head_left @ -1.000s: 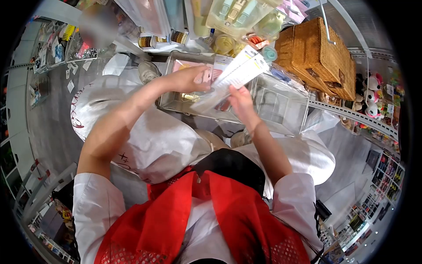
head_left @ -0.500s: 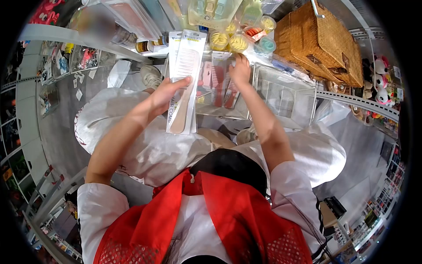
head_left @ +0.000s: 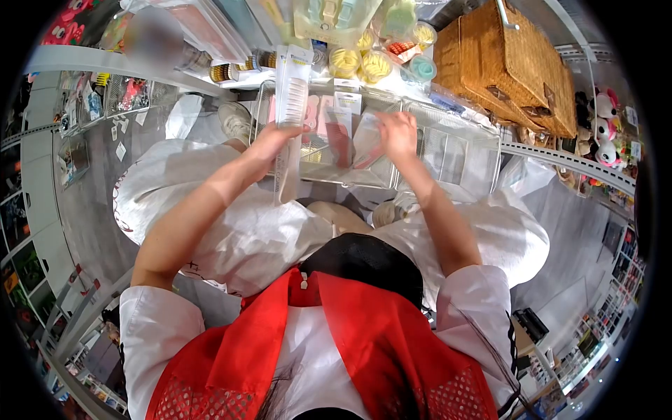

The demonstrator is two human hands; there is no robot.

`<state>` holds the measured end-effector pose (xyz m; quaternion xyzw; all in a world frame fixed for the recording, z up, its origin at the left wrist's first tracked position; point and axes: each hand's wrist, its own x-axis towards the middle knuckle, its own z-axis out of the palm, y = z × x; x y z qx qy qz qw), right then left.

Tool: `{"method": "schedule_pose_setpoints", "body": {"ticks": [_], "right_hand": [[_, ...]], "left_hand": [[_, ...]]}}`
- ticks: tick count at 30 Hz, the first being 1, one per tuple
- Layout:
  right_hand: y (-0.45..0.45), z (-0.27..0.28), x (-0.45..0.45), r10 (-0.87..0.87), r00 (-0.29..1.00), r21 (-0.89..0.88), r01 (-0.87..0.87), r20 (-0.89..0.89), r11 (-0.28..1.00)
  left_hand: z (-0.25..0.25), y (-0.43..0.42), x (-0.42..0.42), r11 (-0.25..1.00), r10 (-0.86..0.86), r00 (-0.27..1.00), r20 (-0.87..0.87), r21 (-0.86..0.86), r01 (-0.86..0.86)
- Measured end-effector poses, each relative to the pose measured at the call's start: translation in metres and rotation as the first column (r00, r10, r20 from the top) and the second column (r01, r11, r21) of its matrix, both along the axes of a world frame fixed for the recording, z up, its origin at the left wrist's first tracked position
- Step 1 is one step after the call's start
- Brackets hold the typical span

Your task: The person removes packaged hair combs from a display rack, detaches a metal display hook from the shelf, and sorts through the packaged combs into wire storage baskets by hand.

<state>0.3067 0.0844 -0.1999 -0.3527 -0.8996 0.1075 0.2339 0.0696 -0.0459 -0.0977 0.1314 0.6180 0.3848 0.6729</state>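
My left hand (head_left: 269,148) is closed around packaged hair combs (head_left: 288,157), long and pale in clear wrappers. They stand upright and nearly edge-on over the front left of the wire basket (head_left: 350,180). My right hand (head_left: 399,134) is over the basket's right part, fingers bent around the top of a pink comb in a clear packet (head_left: 368,140), which leans to the right. The fingertips are partly blurred. Left of it in the basket stands another packaged pink comb (head_left: 339,136), with further pink packaged items (head_left: 322,115) behind.
A second wire basket (head_left: 483,157) adjoins on the right. Behind stand tubs of yellow hair ties (head_left: 376,65), a teal tub (head_left: 422,68) and a packet of claw clips (head_left: 332,17). A woven wicker case (head_left: 511,70) sits at the back right. My knees flank the baskets.
My right hand has shifted right and toward me, and the pink comb packet beneath it now tilts right. The combs in my left hand have turned from face-on to nearly edge-on.
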Motion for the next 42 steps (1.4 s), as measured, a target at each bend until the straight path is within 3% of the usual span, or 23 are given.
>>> {"method": "schedule_pose_setpoints", "body": {"ticks": [2, 4, 6, 9, 12, 13, 16, 17, 20, 22, 24, 25, 27, 30, 31, 34, 37, 40, 42], "right_hand": [[0.01, 0.018, -0.006, 0.011, 0.987, 0.01, -0.009, -0.162, 1.0], [0.023, 0.054, -0.013, 0.056, 0.985, -0.224, -0.092, -0.162, 0.97], [0.027, 0.099, -0.019, 0.079, 0.975, -0.484, -0.173, -0.208, 0.858], [0.018, 0.159, -0.023, 0.325, 0.938, -0.512, -0.338, -0.118, 0.79], [-0.001, 0.185, -0.044, 0.189, 0.946, -0.553, -0.309, -0.264, 0.774], [-0.005, 0.184, -0.051, 0.086, 0.949, -0.568, -0.253, -0.304, 0.783], [-0.002, 0.163, -0.075, -0.063, 0.923, -0.525, -0.159, -0.38, 0.836], [-0.001, 0.153, -0.08, -0.086, 0.909, -0.529, -0.159, -0.408, 0.833], [0.009, 0.109, -0.084, -0.276, 0.824, -0.675, -0.164, -0.494, 0.719], [0.035, 0.056, -0.076, -0.415, 0.813, -0.696, 0.016, -0.409, 0.718], [0.057, -0.009, -0.062, -0.374, 0.899, -0.417, 0.257, -0.229, 0.872], [0.058, -0.024, -0.056, -0.383, 0.921, -0.426, 0.322, -0.065, 0.846], [0.058, -0.04, -0.05, -0.375, 0.888, -0.411, 0.456, 0.265, 0.789], [0.048, -0.043, -0.043, -0.338, 0.876, -0.156, 0.409, 0.345, 0.899], [0.049, -0.038, -0.044, -0.317, 0.871, -0.144, 0.392, 0.375, 0.909], [0.048, -0.005, -0.037, -0.173, 0.837, -0.276, 0.355, 0.519, 0.893], [0.046, 0.026, -0.019, -0.136, 0.951, -0.207, 0.198, 0.276, 0.958], [0.051, 0.072, -0.01, -0.042, 0.999, -0.481, 0.02, -0.035, 0.877], [0.055, 0.115, -0.015, 0.155, 0.988, -0.503, -0.144, -0.021, 0.852]], "left_hand": [[-0.013, -0.004, -0.004, 0.999, 0.015, 1.0, 0.003, 0.041, -0.015], [-0.015, -0.007, -0.005, 0.997, 0.021, 0.999, -0.034, 0.072, -0.019], [-0.007, -0.005, -0.004, 0.996, 0.011, 0.994, -0.11, 0.091, -0.001], [-0.002, 0.0, 0.0, 0.997, -0.038, 0.932, -0.361, 0.051, 0.06], [-0.011, 0.001, 0.0, 0.939, -0.163, 0.966, -0.2, 0.268, 0.214], [0.009, 0.0, 0.01, 0.965, -0.136, 0.99, 0.043, 0.232, 0.122], [0.023, -0.01, 0.018, 0.94, -0.249, 0.86, 0.446, 0.324, 0.104], [0.028, -0.014, 0.019, 0.962, -0.2, 0.847, 0.492, 0.264, 0.074], [0.018, -0.018, 0.016, 0.973, -0.218, 0.908, 0.359, 0.147, 0.176], [0.013, -0.018, 0.014, 0.992, -0.107, 0.86, 0.5, 0.112, 0.058], [-0.006, -0.02, 0.005, 0.995, -0.05, 0.79, 0.611, 0.101, -0.015], [-0.008, -0.018, 0.003, 0.995, -0.009, 0.742, 0.671, 0.082, -0.062], [-0.007, -0.013, -0.001, 0.995, 0.052, 0.847, 0.529, 0.047, -0.091], [0.011, -0.006, 0.003, 0.984, 0.17, 0.925, 0.339, -0.008, -0.177], [0.015, -0.005, 0.005, 0.976, 0.216, 0.935, 0.283, -0.023, -0.218], [0.006, -0.003, -0.001, 0.991, 0.119, 0.966, 0.228, 0.029, -0.129], [0.005, 0.0, 0.003, 0.998, 0.025, 0.999, 0.024, 0.055, -0.026], [-0.014, -0.006, 0.002, 0.982, -0.145, 0.972, -0.185, 0.091, 0.164], [-0.02, -0.007, 0.004, 0.969, -0.162, 0.953, -0.256, 0.143, 0.203]]}}
